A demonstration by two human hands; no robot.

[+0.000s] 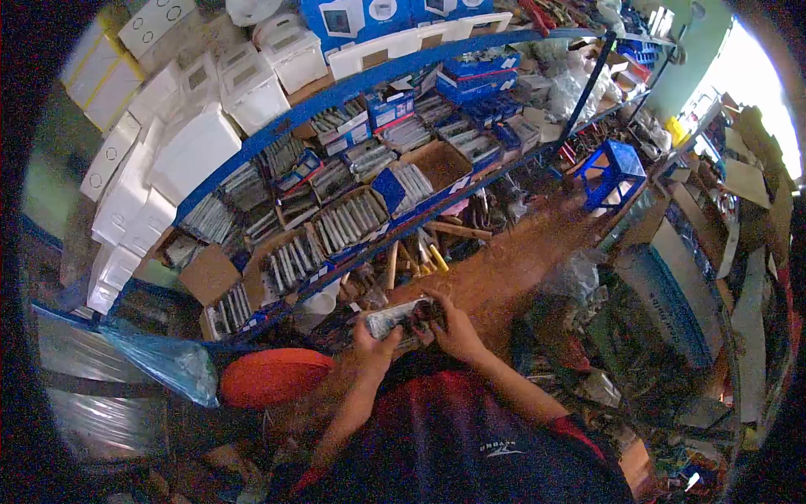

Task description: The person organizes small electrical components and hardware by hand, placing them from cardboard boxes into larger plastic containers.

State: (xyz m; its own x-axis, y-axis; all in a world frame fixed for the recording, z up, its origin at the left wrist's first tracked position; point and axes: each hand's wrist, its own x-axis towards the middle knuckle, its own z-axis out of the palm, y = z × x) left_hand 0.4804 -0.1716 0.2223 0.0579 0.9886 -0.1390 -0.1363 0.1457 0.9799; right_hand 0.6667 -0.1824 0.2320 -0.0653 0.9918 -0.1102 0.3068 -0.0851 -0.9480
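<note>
A small, pale, oblong packet with a shiny wrapping (391, 319) is held in front of my body. Around its left end my left hand (374, 346) is closed, with the thumb on the near side. My right hand (454, 330) grips the other end, where something dark shows at the fingers; its kind is too blurred to tell. Beyond both hands, open cartons (348, 220) on the shelf hold rows of similar-looking wrapped packets.
A blue metal shelf (403, 223) runs along the left, with white boxes (195, 143) stacked above. A red rounded thing (275, 377) is near my left arm. A blue stool (611, 174) stands on the floor (512, 256). Cardboard (672, 281) and clutter line the right.
</note>
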